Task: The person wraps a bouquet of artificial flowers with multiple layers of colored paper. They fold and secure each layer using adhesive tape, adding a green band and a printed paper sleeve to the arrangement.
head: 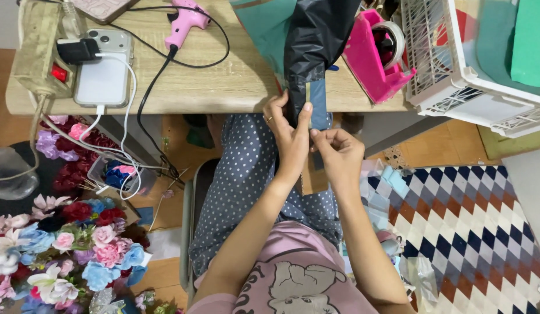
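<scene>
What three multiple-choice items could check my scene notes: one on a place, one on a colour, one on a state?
1. Where does the glue gun lie?
A on the wooden table
B on the rug
C in the crate

2. What colour is the tape dispenser?
A white
B pink
C blue

3. What are the left hand and right hand doing?
A resting flat
B lifting the phone
C gripping the black wrapped bundle

Answers: 1 A, it lies on the tabletop by its cord; 2 B, its body is bright pink; 3 C, both hands pinch the bundle's lower end.
</scene>
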